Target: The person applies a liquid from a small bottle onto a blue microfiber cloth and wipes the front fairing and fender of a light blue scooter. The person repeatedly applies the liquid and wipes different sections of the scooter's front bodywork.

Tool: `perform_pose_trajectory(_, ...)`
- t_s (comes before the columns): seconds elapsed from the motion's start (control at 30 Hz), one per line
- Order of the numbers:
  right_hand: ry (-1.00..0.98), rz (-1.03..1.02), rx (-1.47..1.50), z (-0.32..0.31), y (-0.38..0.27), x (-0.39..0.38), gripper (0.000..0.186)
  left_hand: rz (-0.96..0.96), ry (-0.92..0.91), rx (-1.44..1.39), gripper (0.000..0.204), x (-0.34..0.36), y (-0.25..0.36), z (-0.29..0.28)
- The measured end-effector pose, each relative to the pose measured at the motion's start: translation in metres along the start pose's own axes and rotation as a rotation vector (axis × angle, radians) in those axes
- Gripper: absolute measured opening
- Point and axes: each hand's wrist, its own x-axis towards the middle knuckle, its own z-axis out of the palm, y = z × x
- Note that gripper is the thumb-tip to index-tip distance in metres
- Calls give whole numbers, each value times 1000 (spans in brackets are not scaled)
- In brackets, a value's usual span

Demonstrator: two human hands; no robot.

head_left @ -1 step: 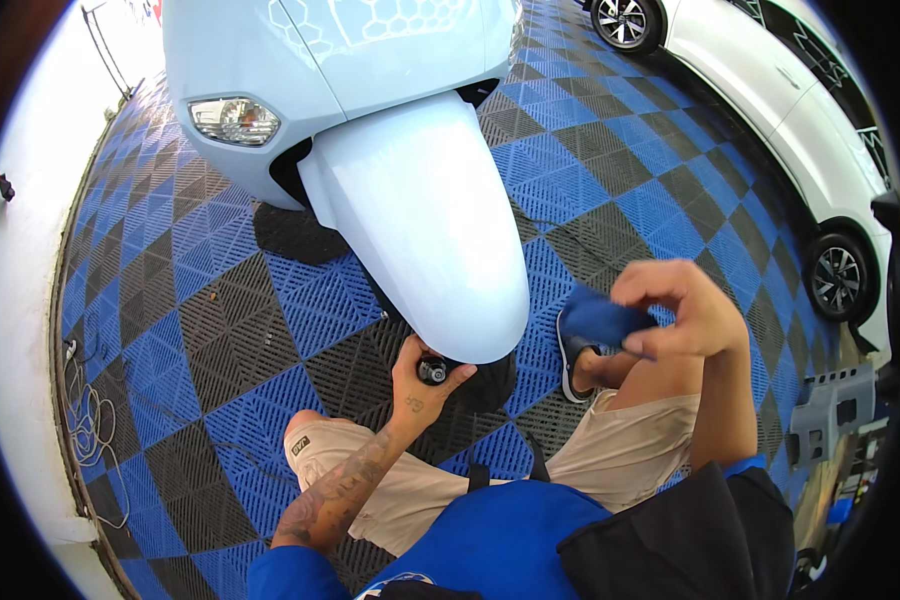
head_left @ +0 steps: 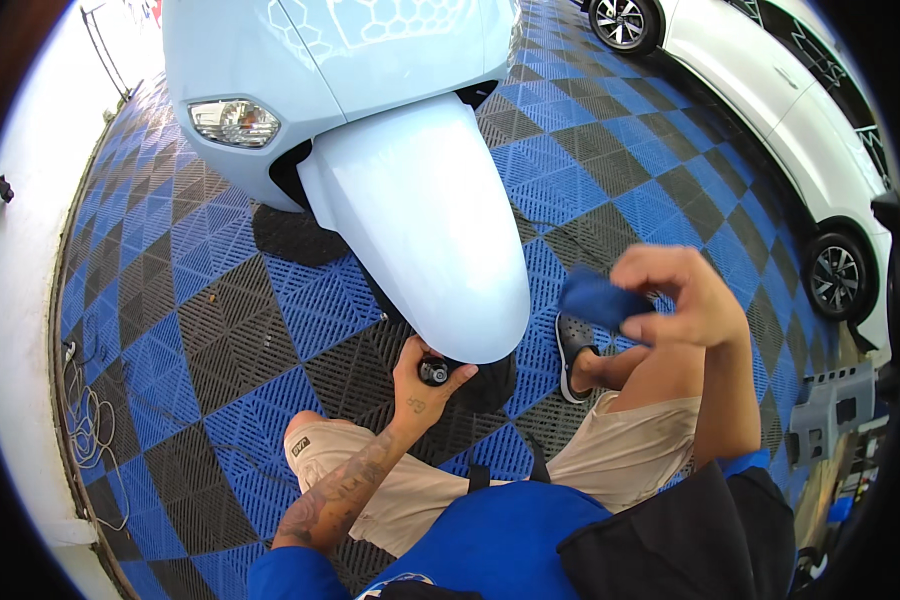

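My left hand (head_left: 410, 392) is closed round a small black bottle (head_left: 434, 371), its capped end facing up. The bottle is just below the front tip of a glossy pale-blue scooter front fender (head_left: 435, 230). Off to the right of that tip, my right hand (head_left: 692, 300) is raised with a dark blue cloth (head_left: 600, 298) pinched between thumb and fingers. The cloth is smeared by motion and apart from the fender. Part of the black front tyre (head_left: 485, 385) shows under the fender, close to my left hand.
Above the fender is the scooter's front panel (head_left: 370, 60) with a clear lamp (head_left: 235, 122). A white car (head_left: 760, 110) stands at the far right. A pale cable (head_left: 92, 425) lies along the left wall. Blue and black grid tiles (head_left: 250, 310) make up the floor.
My right hand has shifted slightly upward, and the blue cloth has swung a little upward and left with it. My left hand and the bottle have barely moved.
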Motion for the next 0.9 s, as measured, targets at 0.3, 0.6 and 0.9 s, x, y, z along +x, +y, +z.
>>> perform_pose_trajectory(0.3,121,-516,-610,-10,-23,154,42,-18,46,96,45,6,-1,27)
perform_pose_trajectory(0.6,132,-643,-807,5,2,120,39,12,80,196,47,12,7,49)
perform_pose_trajectory(0.9,30,-690,-800,16,29,60,46,3,64,197,46,12,7,45)
